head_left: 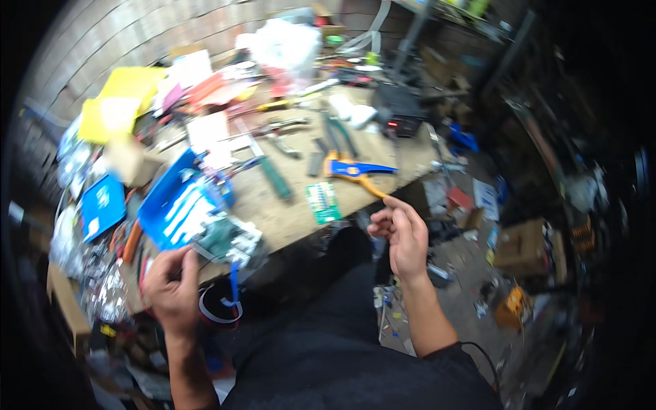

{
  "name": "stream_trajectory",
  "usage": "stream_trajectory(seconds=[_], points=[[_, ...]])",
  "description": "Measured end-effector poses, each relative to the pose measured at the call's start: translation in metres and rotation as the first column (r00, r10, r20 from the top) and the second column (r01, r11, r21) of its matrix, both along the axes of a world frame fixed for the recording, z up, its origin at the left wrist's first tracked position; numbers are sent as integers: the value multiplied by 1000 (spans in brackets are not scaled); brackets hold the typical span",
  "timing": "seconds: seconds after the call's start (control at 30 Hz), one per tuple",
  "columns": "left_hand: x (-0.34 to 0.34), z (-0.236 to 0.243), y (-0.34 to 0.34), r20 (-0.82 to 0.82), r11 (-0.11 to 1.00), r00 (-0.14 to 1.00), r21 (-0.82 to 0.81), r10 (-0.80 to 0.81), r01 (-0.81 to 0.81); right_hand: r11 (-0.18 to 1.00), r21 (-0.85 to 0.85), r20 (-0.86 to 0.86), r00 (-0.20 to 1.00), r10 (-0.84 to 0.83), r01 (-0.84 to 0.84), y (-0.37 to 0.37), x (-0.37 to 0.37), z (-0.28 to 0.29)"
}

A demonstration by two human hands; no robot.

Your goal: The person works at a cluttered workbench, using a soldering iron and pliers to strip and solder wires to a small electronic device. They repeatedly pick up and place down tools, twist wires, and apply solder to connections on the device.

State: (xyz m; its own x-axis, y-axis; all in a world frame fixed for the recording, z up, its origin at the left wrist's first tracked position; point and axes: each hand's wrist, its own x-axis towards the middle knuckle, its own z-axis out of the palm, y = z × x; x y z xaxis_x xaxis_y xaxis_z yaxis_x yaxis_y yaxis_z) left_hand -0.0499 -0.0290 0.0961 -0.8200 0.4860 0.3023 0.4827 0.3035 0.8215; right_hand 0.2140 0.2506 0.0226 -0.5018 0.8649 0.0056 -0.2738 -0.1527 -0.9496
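Observation:
My left hand (172,290) is closed in a pinch at the corner of a green circuit board (222,239) with whitish parts. A blue strip (235,281) hangs beneath the board. Fingers loosely curled and apart, my right hand (404,242) hovers off the table's front edge, with nothing visible in it. Its index fingertip lines up with the orange handle end of a blue-and-orange hand tool (355,168); whether they touch I cannot tell. Left of that tool lies a green-handled screwdriver (273,176), and a small green-and-white card (322,202) lies at the table edge.
Behind the board stands a blue bin (162,198). Dark-handled pliers (339,135) lie near a black box with a red display (398,109). Yellow sheets (119,102) and a white plastic bag (283,51) crowd the back. Cardboard boxes (523,251) and scraps litter the floor at right.

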Motion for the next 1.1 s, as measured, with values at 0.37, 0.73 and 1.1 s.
stream_trajectory(seconds=[0.37,0.73,1.1], points=[[3,12,7,-301,990,954,-136,-12,-31,779,-603,-505,674,-539,171,196,46,-88],[7,27,12,-303,988,953,-143,8,-53,708,-534,-368,626,-687,462,262,69,-103],[8,21,38,-306,995,952,-93,-4,-26,975,204,-676,707,208,-91,90,2,73]])
